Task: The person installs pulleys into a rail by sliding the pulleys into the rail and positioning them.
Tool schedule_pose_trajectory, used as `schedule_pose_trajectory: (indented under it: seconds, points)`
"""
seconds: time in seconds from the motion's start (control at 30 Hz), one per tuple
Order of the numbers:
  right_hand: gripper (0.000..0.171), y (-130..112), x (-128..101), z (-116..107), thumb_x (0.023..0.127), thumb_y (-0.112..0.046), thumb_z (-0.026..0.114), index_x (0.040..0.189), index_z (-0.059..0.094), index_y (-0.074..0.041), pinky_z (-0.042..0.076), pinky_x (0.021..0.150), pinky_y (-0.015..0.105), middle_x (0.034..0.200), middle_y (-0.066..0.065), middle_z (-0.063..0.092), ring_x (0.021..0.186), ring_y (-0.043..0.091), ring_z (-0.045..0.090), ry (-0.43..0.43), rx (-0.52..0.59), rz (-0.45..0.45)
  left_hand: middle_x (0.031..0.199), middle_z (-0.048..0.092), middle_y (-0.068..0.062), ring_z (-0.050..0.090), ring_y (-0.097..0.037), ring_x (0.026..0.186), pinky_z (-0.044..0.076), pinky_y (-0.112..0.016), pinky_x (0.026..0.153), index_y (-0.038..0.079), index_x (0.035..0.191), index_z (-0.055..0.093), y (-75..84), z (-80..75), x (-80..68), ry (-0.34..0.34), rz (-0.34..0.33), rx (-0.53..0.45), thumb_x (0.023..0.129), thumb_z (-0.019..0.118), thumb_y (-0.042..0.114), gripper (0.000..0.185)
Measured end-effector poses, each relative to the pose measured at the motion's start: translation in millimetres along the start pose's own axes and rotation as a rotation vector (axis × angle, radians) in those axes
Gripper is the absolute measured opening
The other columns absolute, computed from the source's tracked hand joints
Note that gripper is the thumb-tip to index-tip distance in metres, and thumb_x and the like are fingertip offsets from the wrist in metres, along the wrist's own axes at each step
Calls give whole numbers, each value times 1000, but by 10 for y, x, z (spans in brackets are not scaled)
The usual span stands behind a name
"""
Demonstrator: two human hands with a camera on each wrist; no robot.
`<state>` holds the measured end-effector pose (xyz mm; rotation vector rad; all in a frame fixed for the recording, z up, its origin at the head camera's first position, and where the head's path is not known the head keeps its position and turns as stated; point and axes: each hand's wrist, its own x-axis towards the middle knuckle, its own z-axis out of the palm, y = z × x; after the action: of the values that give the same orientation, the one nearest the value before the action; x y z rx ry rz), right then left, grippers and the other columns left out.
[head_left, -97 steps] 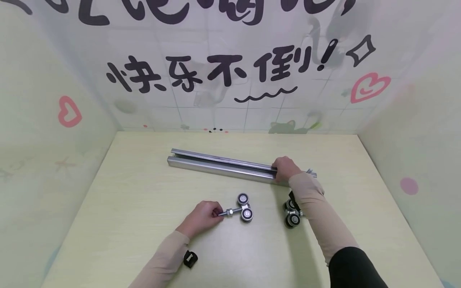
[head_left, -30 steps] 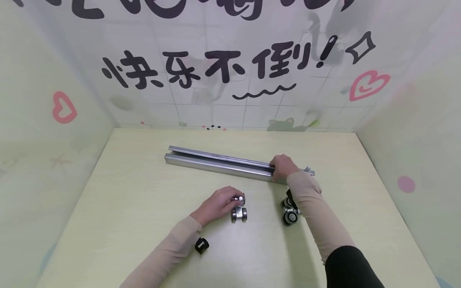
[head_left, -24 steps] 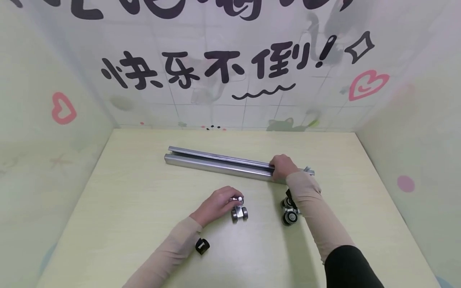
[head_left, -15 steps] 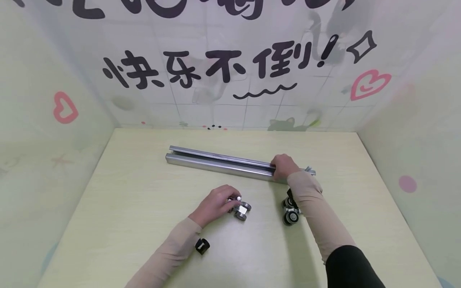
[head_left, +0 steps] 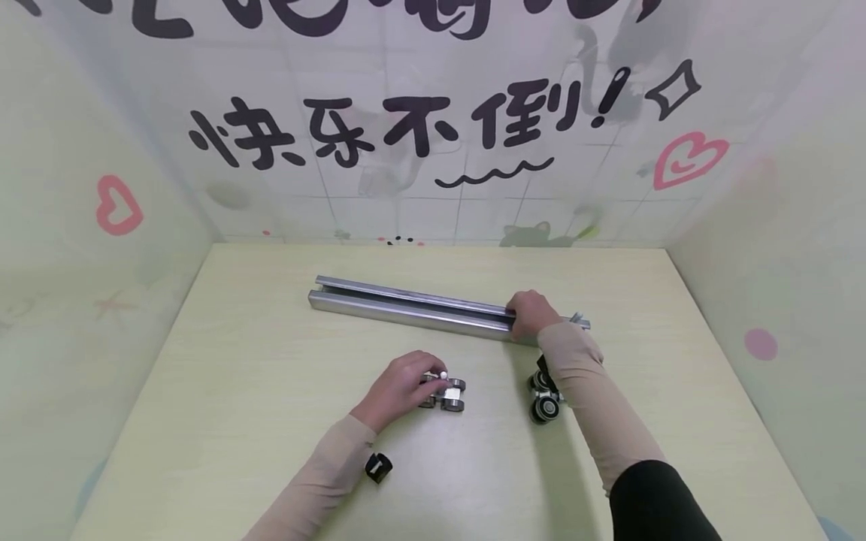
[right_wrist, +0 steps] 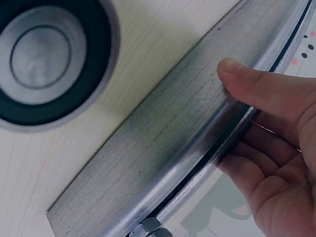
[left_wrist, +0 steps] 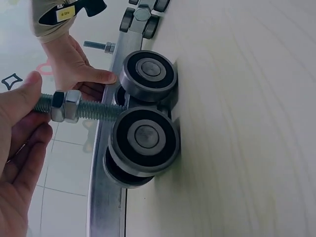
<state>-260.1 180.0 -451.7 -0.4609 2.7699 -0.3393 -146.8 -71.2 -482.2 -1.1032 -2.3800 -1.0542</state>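
A long steel channel rail (head_left: 406,308) lies across the far middle of the pale wooden table (head_left: 257,376). My right hand (head_left: 530,313) grips the rail near its right end; the thumb (right_wrist: 256,86) lies on the rail's side (right_wrist: 163,143) and the fingers curl over its top edge. My left hand (head_left: 401,387) pinches the threaded bolt (left_wrist: 74,107) of a four-wheeled roller trolley (head_left: 448,394). The trolley's black-rimmed wheels (left_wrist: 144,140) rest on the table. A second roller trolley (head_left: 544,400) lies beside my right forearm, and one of its wheels (right_wrist: 49,59) fills the right wrist view's corner.
Printed panels with black characters and pink hearts (head_left: 690,159) wall the table in on three sides. A short bolt (left_wrist: 98,46) sticks out at the rail's right end, past my right hand. The rail's left end (head_left: 318,293) is open.
My left hand has turned the trolley from lying flat with its bolt sideways to standing on its wheels, and has shifted it slightly. The right hand has stayed on the rail.
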Motion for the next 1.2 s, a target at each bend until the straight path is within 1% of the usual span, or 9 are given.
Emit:
schedule_pose_trajectory:
  seconds: [0.17,0.3,0.37,0.43,0.63,0.8,1.07,1.13,1.2]
  points:
    - [35,-1,11,3,54,3,70,89,69,-1,50,73,34,84,9,67,73,22,57,5,-1,5,81,66,0,61,-11,76,50,-20,68,7,85,64,28,19,-27,38,-27,92,73,75,18,19]
    - [36,1,6,-2,55,3,70,91,69,0,50,74,35,85,10,66,75,23,58,0,7,9,82,66,0,60,-12,74,50,-20,65,7,87,64,58,58,-70,42,-94,40,72,76,18,21]
    - [36,4,2,0,55,3,70,91,69,0,50,74,35,85,10,66,75,23,58,-1,6,16,81,65,0,60,-11,72,49,-20,63,8,86,64,63,82,-89,47,-112,10,73,75,16,19]
    - [36,7,1,2,56,4,69,91,69,-1,50,74,35,86,10,66,75,23,58,1,8,24,80,66,1,60,-10,71,49,-19,62,8,85,64,62,103,-97,59,-107,4,73,75,14,17]
    - [39,13,-12,11,55,5,67,93,69,-1,50,74,36,87,10,66,76,23,57,6,23,26,77,67,-1,62,-9,69,50,-18,63,5,82,65,43,130,-111,112,-52,52,73,74,12,15]
    - [42,13,-19,27,55,6,65,96,68,0,49,76,37,90,11,66,79,24,56,-2,19,21,77,67,-1,62,-9,69,51,-18,64,5,83,64,55,98,-124,119,-47,63,74,74,11,14]
    - [44,11,-7,31,55,5,66,98,68,1,50,78,38,94,13,66,81,25,57,9,26,17,81,67,-5,64,-14,74,53,-22,68,3,86,65,-7,-32,-158,164,-139,93,73,73,8,16]
    - [44,5,-8,25,54,5,67,98,67,1,49,79,38,94,13,66,82,25,58,5,28,16,82,67,-6,64,-15,75,53,-24,69,3,87,65,-36,-79,-166,164,-171,98,75,72,7,15]
    - [45,3,-9,19,55,5,68,99,67,1,49,80,39,95,14,65,83,26,58,4,28,15,83,67,-6,64,-15,76,53,-24,69,3,88,65,-73,-125,-175,160,-224,95,77,71,8,14]
